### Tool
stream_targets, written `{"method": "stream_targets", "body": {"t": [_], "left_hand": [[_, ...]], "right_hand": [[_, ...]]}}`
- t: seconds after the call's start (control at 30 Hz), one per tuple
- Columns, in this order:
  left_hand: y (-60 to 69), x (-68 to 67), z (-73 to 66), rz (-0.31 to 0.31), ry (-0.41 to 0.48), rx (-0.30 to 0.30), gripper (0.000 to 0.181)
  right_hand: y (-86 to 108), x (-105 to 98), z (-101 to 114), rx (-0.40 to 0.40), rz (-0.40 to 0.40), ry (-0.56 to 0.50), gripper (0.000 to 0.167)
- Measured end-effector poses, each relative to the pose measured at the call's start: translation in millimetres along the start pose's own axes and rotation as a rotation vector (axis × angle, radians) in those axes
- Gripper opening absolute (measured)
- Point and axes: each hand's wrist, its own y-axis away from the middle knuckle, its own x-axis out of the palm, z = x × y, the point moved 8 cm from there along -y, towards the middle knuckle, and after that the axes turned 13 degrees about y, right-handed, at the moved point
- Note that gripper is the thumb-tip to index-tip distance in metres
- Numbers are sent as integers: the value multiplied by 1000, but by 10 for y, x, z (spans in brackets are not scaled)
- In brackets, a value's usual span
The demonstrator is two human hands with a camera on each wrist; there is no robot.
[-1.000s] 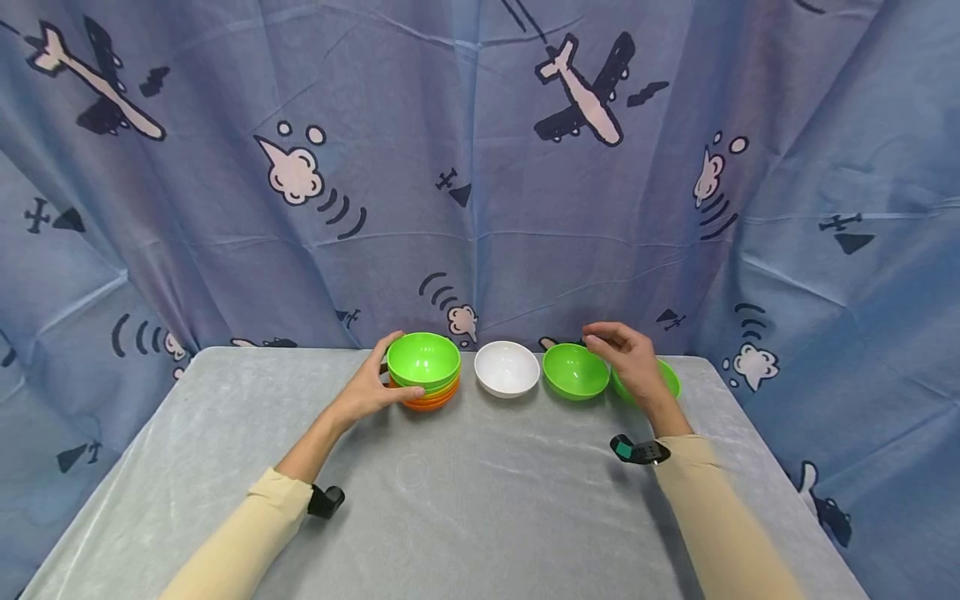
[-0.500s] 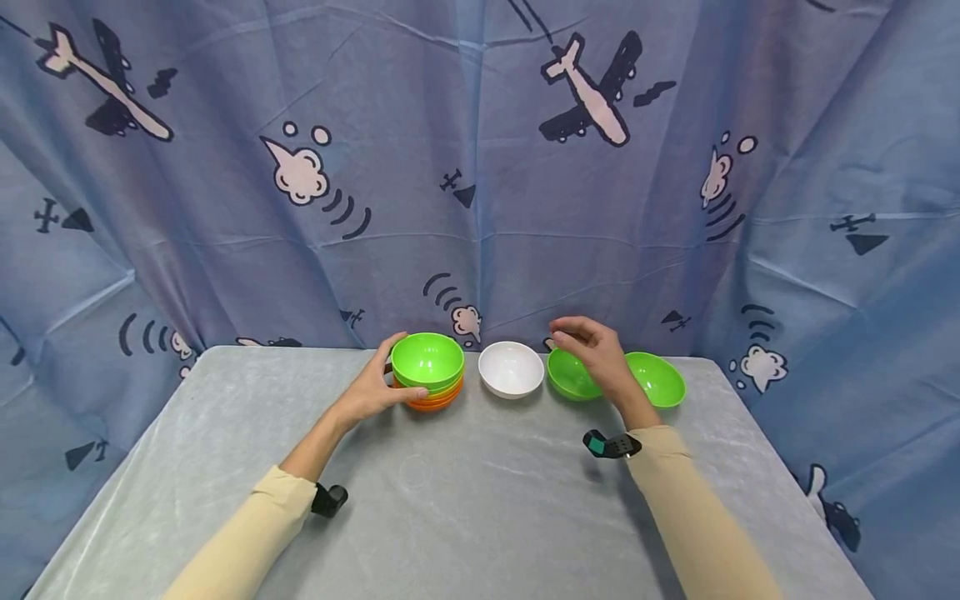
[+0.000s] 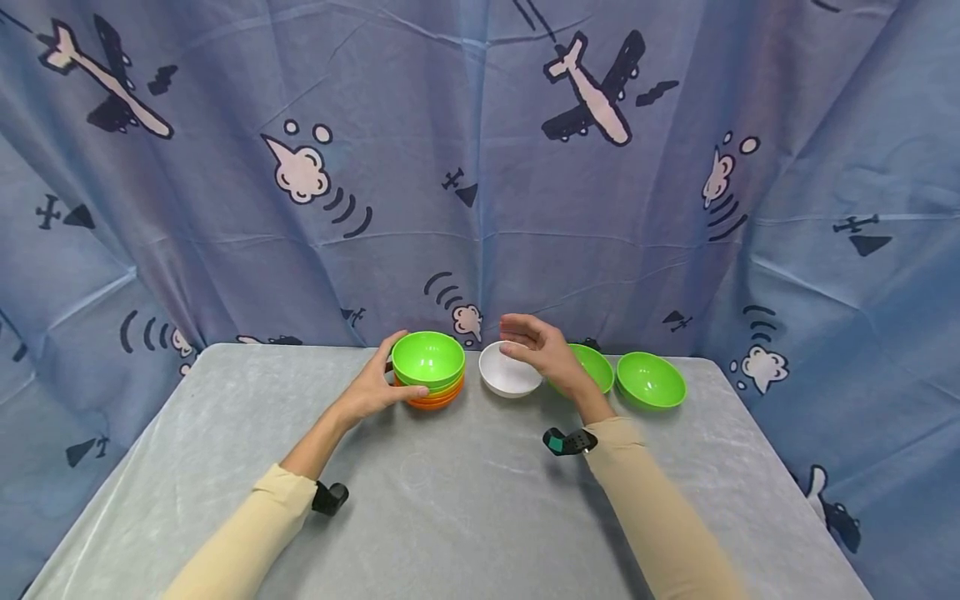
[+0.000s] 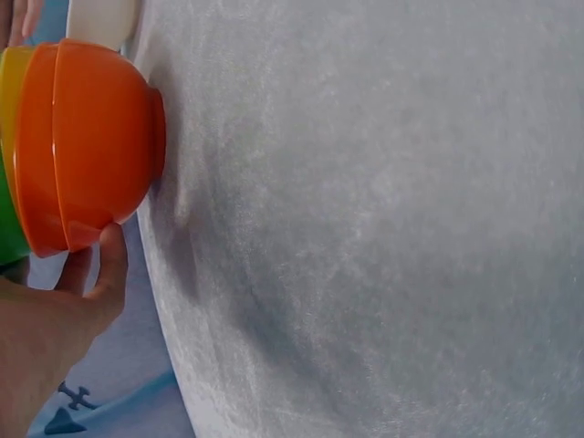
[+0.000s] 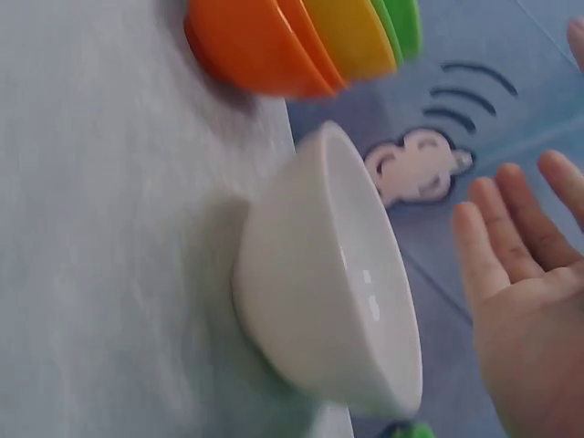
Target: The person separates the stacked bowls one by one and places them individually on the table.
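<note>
My left hand (image 3: 375,387) grips a stack of nested bowls from its left side, the thumb across the front and the other fingers behind. A green bowl (image 3: 427,360) tops the stack; yellow shows under it, with orange bowls (image 4: 100,137) at the bottom. The stack's base stands on the table. Over the white bowl (image 3: 506,375) hovers my right hand (image 3: 551,354), its fingers relaxed and holding nothing. The right wrist view shows that hand (image 5: 529,301) apart from the white bowl's rim. Behind the right forearm, a green bowl (image 3: 596,367) is partly hidden.
Another green bowl (image 3: 651,381) stands at the right end of the row. All the bowls are near the back edge of the grey cloth-covered table (image 3: 450,517). A blue patterned curtain (image 3: 405,167) hangs right behind that edge.
My right hand has travelled left, from over the rightmost green bowl, past the middle green one, to above the white bowl. My left hand keeps its hold on the stack.
</note>
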Motion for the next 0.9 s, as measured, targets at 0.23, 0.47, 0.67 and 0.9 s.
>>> {"method": "stream_targets", "body": {"t": [0.23, 0.47, 0.67, 0.9], "left_hand": [[-5, 5, 18, -7, 23, 5, 105], [6, 10, 22, -7, 24, 10, 104], [18, 8, 29, 5, 34, 31, 101], [35, 32, -13, 20, 37, 40, 98]], "right_hand": [[-115, 405, 45, -18, 155, -32, 78], [-183, 684, 21, -13, 211, -60, 94], [-264, 906, 4, 15, 248, -37, 99], [-323, 1015, 0, 37, 240, 137, 102]]}}
